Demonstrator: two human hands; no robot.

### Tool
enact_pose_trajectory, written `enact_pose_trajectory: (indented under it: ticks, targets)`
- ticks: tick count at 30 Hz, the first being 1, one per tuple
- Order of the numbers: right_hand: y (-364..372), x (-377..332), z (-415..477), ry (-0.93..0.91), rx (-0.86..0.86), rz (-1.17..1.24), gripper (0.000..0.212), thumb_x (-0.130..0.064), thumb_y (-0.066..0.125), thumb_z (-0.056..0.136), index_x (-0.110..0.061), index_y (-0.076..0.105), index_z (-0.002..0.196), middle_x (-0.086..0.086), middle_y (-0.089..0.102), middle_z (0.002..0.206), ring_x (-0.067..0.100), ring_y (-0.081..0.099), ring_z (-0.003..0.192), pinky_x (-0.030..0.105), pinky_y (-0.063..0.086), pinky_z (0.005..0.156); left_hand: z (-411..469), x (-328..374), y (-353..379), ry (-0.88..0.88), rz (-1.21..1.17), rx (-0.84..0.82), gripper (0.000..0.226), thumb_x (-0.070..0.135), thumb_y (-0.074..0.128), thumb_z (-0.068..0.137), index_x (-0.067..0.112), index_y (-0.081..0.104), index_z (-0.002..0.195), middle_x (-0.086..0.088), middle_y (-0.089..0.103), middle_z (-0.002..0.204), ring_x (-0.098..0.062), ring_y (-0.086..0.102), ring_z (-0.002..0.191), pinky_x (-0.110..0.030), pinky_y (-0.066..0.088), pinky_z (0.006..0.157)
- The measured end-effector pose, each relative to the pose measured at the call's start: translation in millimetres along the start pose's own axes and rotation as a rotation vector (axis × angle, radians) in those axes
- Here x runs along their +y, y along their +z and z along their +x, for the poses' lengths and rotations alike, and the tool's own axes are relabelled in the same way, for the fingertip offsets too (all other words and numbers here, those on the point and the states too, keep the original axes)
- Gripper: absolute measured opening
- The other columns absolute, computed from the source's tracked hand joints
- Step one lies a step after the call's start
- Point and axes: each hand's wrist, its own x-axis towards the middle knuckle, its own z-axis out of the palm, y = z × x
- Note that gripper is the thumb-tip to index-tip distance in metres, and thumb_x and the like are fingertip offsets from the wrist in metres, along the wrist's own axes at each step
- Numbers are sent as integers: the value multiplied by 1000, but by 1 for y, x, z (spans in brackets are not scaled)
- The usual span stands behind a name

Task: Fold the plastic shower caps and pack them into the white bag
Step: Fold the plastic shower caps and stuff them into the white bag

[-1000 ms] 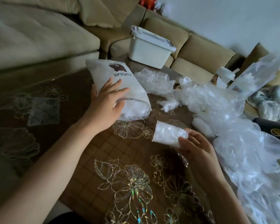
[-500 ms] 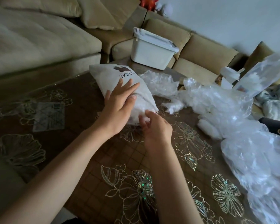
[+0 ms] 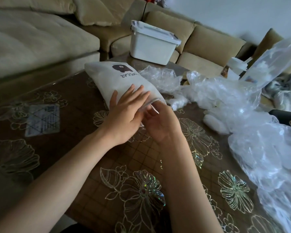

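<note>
The white bag (image 3: 114,79) with a dark logo lies on the table (image 3: 71,148), its mouth toward me. My left hand (image 3: 124,113) rests flat on the bag near the mouth, fingers straight. At the opening, my right hand (image 3: 163,125) has its fingers curled and reaching into the bag; a white edge shows between thumb and fingers. The folded shower cap it carried is hidden inside the mouth. A loose pile of clear plastic shower caps (image 3: 225,93) spreads along the right, with small folded white caps (image 3: 215,123) beside it.
A white lidded box (image 3: 151,47) stands at the table's far edge, in front of a beige sofa (image 3: 40,41). A black object (image 3: 286,116) lies at the right edge. A printed sheet (image 3: 42,120) lies flat on the table at left.
My right hand carried the folded cap from the table's middle to the bag's mouth and pushed its fingers in. My left hand slid down the bag toward the opening.
</note>
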Motion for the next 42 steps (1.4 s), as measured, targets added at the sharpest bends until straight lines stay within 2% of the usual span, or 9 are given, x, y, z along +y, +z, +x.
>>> enact_pose_trajectory:
  ticks: [5, 8, 11, 15, 21, 25, 31, 38, 42]
  targets:
    - [-34, -16, -6, -349, 307, -596, 17, 0, 51, 85, -3, 67, 88, 5, 67, 75, 19, 65, 65, 33, 52, 63, -8, -9, 6, -26, 468, -309, 79, 64, 28, 91, 28, -10, 149, 4, -25, 155, -15, -29, 139, -48, -24, 107]
    - [-58, -21, 4, -695, 640, -1179, 27, -8, 50, 87, -11, 64, 111, 9, 61, 114, 24, 57, 102, 31, 42, 84, -2, -10, 8, -47, 478, -288, 68, 49, 30, 97, 28, -9, 149, 5, -26, 154, -14, -29, 139, -50, -22, 108]
    - [-63, -7, 21, -645, 410, -1688, 39, -24, 44, 96, -22, 48, 135, 17, 17, 153, 32, 19, 139, 41, 18, 111, 3, -13, 8, -77, 483, -232, 59, 37, 27, 101, 28, -4, 150, 3, -22, 156, -16, -26, 141, -52, -19, 109]
    - [-64, -9, 39, -598, 335, -1945, 48, -43, 34, 98, -26, 33, 144, 15, -11, 157, 28, -11, 144, 44, -4, 115, 9, -17, 6, -124, 467, -146, 57, 39, 30, 100, 27, 8, 151, -2, -12, 158, -19, -19, 143, -53, -15, 110]
    - [-63, -15, 33, -714, 372, -1737, 47, -31, 42, 98, -7, 41, 138, 9, 34, 148, 25, 25, 137, 37, 16, 111, 8, -2, 7, 193, 212, 213, 41, 27, 42, 90, 4, 59, 120, -17, 51, 135, -30, 36, 133, -49, 22, 110]
    - [-68, -32, 3, -843, 336, -1258, 24, -15, 52, 93, -7, 68, 110, 3, 65, 101, 4, 59, 80, 13, 44, 69, 8, 22, 11, 349, 18, 244, 32, 17, 46, 91, 2, 61, 116, -13, 57, 124, -22, 47, 121, -26, 33, 105]
    - [-124, -51, -47, -480, 212, -514, 20, -9, 61, 88, -10, 71, 71, 10, 69, 73, 23, 64, 74, 33, 52, 75, 32, 73, 54, -74, -467, -268, 53, 19, 67, 85, 16, 47, 134, 1, 52, 128, -10, 47, 120, -10, 34, 90]
    - [-148, -73, -46, -344, 189, -281, 14, 5, 54, 85, -8, 55, 82, 9, 62, 76, 13, 63, 62, 22, 54, 57, 31, 80, 78, -388, -1009, -426, 9, 7, 60, 88, 8, 62, 97, -10, 63, 97, -18, 62, 90, -29, 56, 77]
    - [-152, -72, -46, -309, 78, -332, 42, -13, 63, 78, 0, 53, 116, 17, 66, 108, 21, 68, 86, 29, 57, 74, 29, 82, 78, -414, -960, -371, 13, 8, 64, 85, 9, 62, 98, -9, 65, 98, -22, 64, 96, -36, 55, 84]
